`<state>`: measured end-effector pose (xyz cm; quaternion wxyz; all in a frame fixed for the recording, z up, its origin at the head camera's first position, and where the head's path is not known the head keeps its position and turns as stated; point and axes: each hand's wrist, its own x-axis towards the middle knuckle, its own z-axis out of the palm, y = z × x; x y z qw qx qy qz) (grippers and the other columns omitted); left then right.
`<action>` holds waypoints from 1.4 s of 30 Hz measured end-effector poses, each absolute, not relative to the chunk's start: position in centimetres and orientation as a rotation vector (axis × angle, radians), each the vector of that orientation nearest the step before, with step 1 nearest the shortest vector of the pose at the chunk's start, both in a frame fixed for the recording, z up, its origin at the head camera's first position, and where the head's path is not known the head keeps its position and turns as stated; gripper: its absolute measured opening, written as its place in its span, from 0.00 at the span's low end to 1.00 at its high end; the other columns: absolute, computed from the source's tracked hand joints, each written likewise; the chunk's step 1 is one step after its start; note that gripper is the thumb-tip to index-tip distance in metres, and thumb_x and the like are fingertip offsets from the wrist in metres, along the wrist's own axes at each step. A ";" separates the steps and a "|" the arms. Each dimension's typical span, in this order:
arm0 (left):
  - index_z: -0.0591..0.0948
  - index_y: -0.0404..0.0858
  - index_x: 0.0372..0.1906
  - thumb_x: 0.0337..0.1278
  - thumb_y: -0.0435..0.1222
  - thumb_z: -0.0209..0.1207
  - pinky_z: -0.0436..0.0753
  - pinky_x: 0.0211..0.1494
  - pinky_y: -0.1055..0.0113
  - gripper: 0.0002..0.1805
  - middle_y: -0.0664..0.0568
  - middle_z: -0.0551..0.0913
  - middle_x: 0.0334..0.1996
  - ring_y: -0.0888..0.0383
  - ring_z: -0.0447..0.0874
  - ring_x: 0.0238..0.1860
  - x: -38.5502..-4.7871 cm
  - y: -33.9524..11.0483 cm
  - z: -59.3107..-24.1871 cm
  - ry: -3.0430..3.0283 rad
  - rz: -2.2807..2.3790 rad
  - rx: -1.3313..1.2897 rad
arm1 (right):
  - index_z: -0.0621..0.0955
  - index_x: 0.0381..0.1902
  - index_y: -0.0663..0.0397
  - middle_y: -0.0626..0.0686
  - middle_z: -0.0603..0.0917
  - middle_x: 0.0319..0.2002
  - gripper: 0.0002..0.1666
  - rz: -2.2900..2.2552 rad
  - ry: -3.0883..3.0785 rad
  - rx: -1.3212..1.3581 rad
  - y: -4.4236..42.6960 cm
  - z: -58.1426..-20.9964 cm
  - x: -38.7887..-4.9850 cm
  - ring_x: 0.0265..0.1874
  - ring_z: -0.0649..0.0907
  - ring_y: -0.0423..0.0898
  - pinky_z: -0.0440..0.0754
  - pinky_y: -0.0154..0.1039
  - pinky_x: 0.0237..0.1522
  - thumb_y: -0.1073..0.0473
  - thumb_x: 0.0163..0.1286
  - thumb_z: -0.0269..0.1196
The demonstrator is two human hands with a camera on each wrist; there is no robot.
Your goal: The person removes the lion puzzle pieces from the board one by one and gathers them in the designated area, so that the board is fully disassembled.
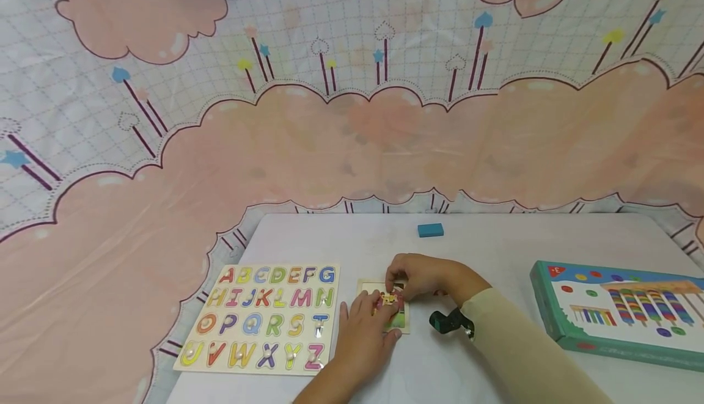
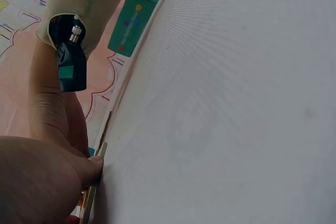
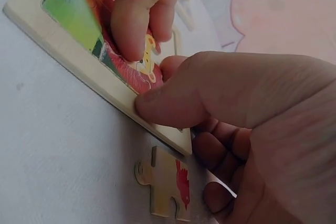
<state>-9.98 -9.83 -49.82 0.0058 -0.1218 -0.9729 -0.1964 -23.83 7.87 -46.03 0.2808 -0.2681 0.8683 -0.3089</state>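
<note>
A small framed picture puzzle [image 1: 406, 327] lies on the table between the hands. My left hand [image 1: 363, 337] rests on it with extended fingers pressing the picture; in the left wrist view, the left thumb [image 2: 93, 167] touches the board's edge. At the upper right corner, my right hand [image 1: 420, 275] grips the puzzle with curled fingers. The right wrist view shows the right thumb [image 3: 163, 106] on the wooden border [image 3: 79, 82], its index fingertip beside a yellow figure [image 3: 149, 61]. Partly under the right hand, a loose puzzle piece with a red bird [image 3: 181, 184] lies beside the frame.
An alphabet board [image 1: 275, 312] lies left of the puzzle. A blue block [image 1: 431, 230] sits near the table's back edge. On the right is a green-edged toy box [image 1: 621, 312]. The right sleeve [image 1: 522, 343] crosses the table's front, with a dark wrist camera [image 1: 448, 322] beside it.
</note>
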 end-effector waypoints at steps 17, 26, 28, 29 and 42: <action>0.84 0.54 0.69 0.69 0.49 0.69 0.50 0.78 0.23 0.25 0.44 0.72 0.76 0.39 0.59 0.81 -10.2 -9.5 -49.3 -3.072 -0.653 -0.339 | 0.88 0.35 0.39 0.45 0.80 0.47 0.15 -0.916 2.313 -0.722 7.8 -46.0 -23.7 0.51 0.77 0.48 0.81 0.51 0.62 0.69 0.65 0.74; 0.83 0.53 0.69 0.70 0.49 0.68 0.49 0.78 0.23 0.25 0.44 0.71 0.77 0.39 0.58 0.82 -10.4 -9.2 -49.2 -3.081 -0.664 -0.326 | 0.86 0.39 0.42 0.46 0.82 0.42 0.13 -0.989 2.297 -0.780 8.3 -46.4 -24.0 0.47 0.78 0.47 0.80 0.46 0.54 0.68 0.70 0.72; 0.83 0.53 0.69 0.70 0.49 0.68 0.50 0.78 0.23 0.25 0.44 0.71 0.77 0.39 0.58 0.82 -10.4 -9.1 -49.2 -3.080 -0.661 -0.330 | 0.84 0.43 0.41 0.46 0.82 0.42 0.14 -0.995 2.311 -0.769 8.4 -46.5 -24.1 0.47 0.79 0.47 0.80 0.45 0.54 0.68 0.70 0.72; 0.83 0.53 0.69 0.70 0.49 0.68 0.50 0.78 0.23 0.25 0.44 0.71 0.77 0.39 0.59 0.82 -10.4 -9.2 -49.3 -3.078 -0.655 -0.334 | 0.84 0.44 0.41 0.46 0.82 0.42 0.14 -0.997 2.319 -0.767 8.4 -46.5 -24.1 0.47 0.79 0.47 0.80 0.45 0.53 0.67 0.70 0.72; 0.83 0.53 0.70 0.72 0.50 0.66 0.51 0.77 0.23 0.25 0.43 0.70 0.78 0.38 0.58 0.82 -10.3 -9.2 -49.8 -3.077 -0.609 -0.349 | 0.86 0.44 0.41 0.46 0.84 0.41 0.12 -1.035 2.302 -0.766 8.5 -46.7 -23.9 0.46 0.80 0.47 0.81 0.47 0.56 0.67 0.73 0.70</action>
